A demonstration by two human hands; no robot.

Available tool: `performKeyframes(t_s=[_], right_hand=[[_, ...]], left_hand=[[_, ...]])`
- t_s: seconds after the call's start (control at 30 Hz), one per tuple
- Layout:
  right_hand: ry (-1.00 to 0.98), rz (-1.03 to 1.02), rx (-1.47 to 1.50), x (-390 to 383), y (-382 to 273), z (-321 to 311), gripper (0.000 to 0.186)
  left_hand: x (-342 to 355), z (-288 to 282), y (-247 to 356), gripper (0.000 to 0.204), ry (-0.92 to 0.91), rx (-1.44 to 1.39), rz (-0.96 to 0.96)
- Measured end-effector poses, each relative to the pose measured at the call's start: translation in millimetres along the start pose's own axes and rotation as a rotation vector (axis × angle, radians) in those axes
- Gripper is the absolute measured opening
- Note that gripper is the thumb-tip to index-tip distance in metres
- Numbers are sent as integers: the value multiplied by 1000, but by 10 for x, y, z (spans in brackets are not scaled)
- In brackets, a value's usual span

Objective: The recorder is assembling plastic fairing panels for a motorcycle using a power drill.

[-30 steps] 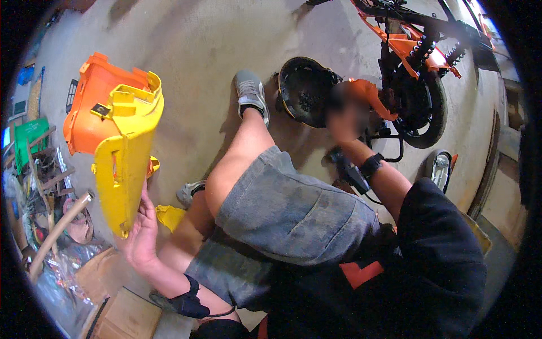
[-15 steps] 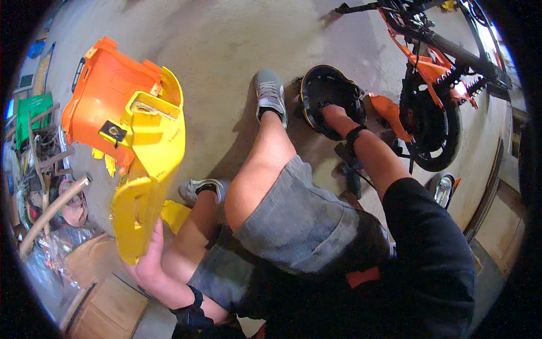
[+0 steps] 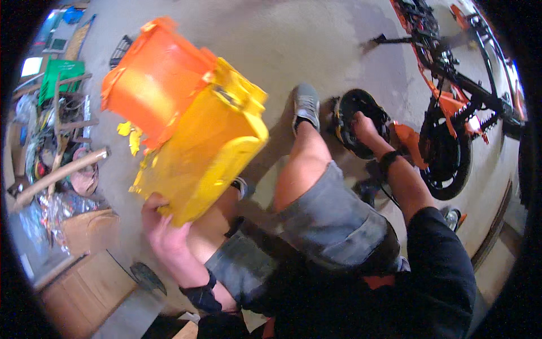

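My left hand [image 3: 161, 225] is closed on the lower edge of a large yellow plastic panel [image 3: 209, 164], thumb and fingers pinching its rim. The panel tilts up to the right in front of my left leg. Against its far side is an orange moulded plastic panel [image 3: 155, 82]; whether the two are joined I cannot tell. Over on the right, my right hand [image 3: 364, 129] reaches down into a round black container [image 3: 368, 101] on the floor. Its fingers are bunched together inside, and what they hold, if anything, is hidden.
A partly stripped motorbike with an orange frame and black wheel [image 3: 449, 164] stands at the right. An orange piece [image 3: 407, 144] lies beside the container. Small yellow pieces [image 3: 134, 140] lie on the floor. Wood, plastic bags and a cardboard tube [image 3: 62, 178] crowd the left side.
The yellow panel has turned, its far end swinging right to show its broad face. The orange panel has shifted with it. My right hand stays in the black container. The whole view has shifted.
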State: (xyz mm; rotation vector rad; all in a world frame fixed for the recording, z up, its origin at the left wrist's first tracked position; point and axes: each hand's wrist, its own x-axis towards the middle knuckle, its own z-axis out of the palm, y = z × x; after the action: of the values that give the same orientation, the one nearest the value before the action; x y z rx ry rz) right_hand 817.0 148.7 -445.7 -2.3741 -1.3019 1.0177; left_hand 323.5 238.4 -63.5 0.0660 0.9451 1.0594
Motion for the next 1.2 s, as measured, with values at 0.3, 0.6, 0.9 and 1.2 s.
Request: performKeyframes(t_s=[0.3, 0.6, 0.9, 1.2], right_hand=[[33, -441, 706, -974, -2820, -2505, 23], [-25, -644, 683, -1313, -3980, -1800, 21], [-92, -787, 149, -1316, -3995, -1074, 21], [-130, -760, 93, -1185, -4099, -1100, 18]], left_hand=[[-404, -123, -51, 23, 90, 335, 354], [-538, -237, 68, 34, 92, 184, 231], [-698, -349, -25, 25, 344, 298, 201], [-648, -608, 247, 33, 223, 157, 60]])
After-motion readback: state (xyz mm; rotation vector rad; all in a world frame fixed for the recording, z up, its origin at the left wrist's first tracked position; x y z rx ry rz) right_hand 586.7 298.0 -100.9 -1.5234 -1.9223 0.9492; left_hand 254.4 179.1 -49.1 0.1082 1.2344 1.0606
